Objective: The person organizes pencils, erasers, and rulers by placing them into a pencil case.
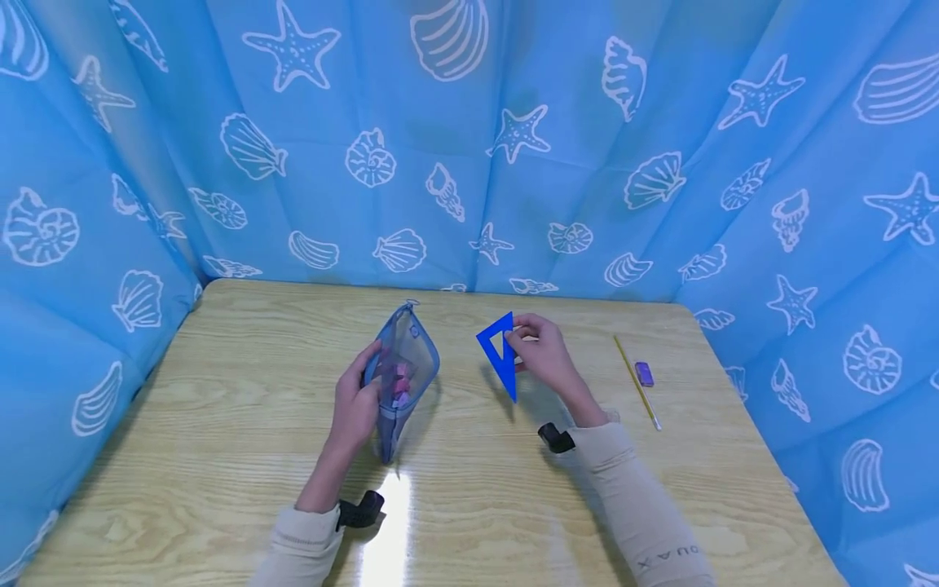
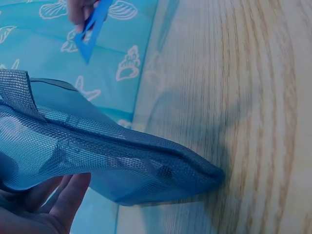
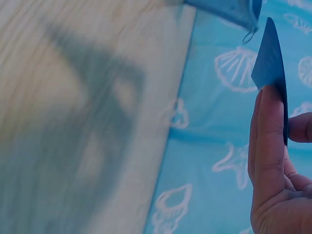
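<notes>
One blue triangular set square (image 1: pixel 508 375) with a triangular cutout is hanging in the air above the tabletop, its longest point aiming downward. The person's right hand (image 1: pixel 541 349) is pinching it near its upper right edge; in the right wrist view, the thumb is pressing one face while the fingers (image 3: pixel 271 131) are lying along the other.

To the left, apart from the set square, a bluish-grey mesh pouch (image 1: pixel 420 371) is standing roughly upright in the person's left hand (image 1: pixel 357 405). The left fingers are gripping its left side, with the thumb curling over the near face. A small metal ring (image 1: pixel 413 302) is topping the pouch, and something pink (image 1: pixel 401 385) is showing inside, too small to identify. Whether the pouch's lower end is touching the tabletop is hard to tell.

Right of the right hand, a yellow pencil (image 1: pixel 637 381) is lying at a slant, with a small purple block (image 1: pixel 644 374) sitting just beside it. Everything is resting on or hovering over a light wood-grain tabletop (image 1: pixel 242 408). Behind, a blue curtain (image 1: pixel 455 236) is displaying white seashells and starfish. Both arms are wearing pale sleeves (image 1: pixel 638 497).
</notes>
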The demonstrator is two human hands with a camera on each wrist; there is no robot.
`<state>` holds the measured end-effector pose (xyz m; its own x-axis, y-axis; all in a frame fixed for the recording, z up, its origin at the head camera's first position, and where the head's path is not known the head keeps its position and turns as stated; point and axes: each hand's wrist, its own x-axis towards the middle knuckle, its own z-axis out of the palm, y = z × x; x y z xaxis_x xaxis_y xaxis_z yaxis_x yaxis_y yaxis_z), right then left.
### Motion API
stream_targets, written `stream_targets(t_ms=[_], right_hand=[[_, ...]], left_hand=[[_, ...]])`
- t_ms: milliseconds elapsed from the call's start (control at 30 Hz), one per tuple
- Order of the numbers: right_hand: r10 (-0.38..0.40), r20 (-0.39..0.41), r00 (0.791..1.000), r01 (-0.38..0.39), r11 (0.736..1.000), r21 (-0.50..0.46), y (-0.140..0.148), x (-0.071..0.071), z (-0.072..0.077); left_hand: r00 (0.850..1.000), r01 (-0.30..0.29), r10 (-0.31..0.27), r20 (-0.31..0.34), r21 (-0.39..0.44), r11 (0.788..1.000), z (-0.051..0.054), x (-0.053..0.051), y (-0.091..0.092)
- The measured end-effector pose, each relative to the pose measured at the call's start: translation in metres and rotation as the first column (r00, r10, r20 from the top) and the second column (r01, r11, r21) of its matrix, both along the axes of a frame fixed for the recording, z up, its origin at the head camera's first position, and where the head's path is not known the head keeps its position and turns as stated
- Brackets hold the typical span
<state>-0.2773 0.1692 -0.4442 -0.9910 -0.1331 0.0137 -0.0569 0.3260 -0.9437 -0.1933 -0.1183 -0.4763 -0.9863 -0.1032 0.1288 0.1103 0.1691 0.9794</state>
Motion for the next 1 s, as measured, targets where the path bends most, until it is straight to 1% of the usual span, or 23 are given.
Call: stream_targets(t_ms=[167, 367, 500, 600, 767, 867, 1000], right_hand=[[0.046, -0.004, 0.999, -0.046, 0.999, 0.01, -0.018, 0.003, 0.013], [0.096, -0.039, 0.995, -0.096, 0.995, -0.002, -0.041, -0.001, 0.027], [0.098, -0.054, 0.994, -0.099, 0.995, -0.014, -0.058, -0.004, 0.034], [0.081, -0.045, 0.996, -0.082, 0.996, -0.036, -0.07, -0.007, 0.035], [0.062, -0.019, 0.998, -0.063, 0.995, -0.077, -0.085, -0.008, 0.032], [0.051, -0.016, 0.999, -0.052, 0.996, -0.078, -0.091, -0.007, 0.031], [0.035, -0.038, 0.999, -0.037, 0.997, -0.065, -0.098, -0.005, 0.028]], left_hand=[[1.0, -0.014, 0.014, 0.0, 0.002, 1.0, -0.001, -0.001, 0.003], [1.0, -0.017, 0.017, 0.015, 0.019, 1.0, -0.002, -0.001, 0.006], [1.0, -0.022, 0.022, 0.02, 0.023, 0.999, -0.001, -0.001, 0.007], [0.999, -0.025, 0.025, 0.02, 0.024, 0.999, 0.0, -0.001, 0.007], [0.999, -0.032, 0.031, 0.023, 0.03, 0.999, -0.001, -0.002, 0.008], [0.999, -0.03, 0.029, 0.025, 0.034, 0.999, 0.0, -0.002, 0.007], [0.999, -0.032, 0.032, 0.021, 0.035, 0.999, 0.0, -0.003, 0.007]])
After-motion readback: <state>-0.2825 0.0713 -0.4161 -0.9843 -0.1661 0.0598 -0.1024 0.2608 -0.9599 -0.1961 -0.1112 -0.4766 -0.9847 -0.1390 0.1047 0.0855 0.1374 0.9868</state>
